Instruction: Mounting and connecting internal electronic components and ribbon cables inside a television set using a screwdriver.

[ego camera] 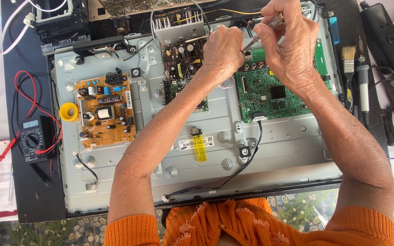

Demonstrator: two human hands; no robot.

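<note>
Three circuit boards we count: orange (105, 111) left, dark (184, 68) and green (277, 89) far. Our right hand (290, 43) pinches a screwdriver (270, 23) over the green board; left hand (222, 52) curled beside. One lighter (199, 146), metal panel (279, 146), black table (35, 191).

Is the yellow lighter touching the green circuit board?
Apart. The head view shows the yellow lighter lying on the grey metal panel, lower down than the green circuit board, with bare metal plainly showing between them.
</note>
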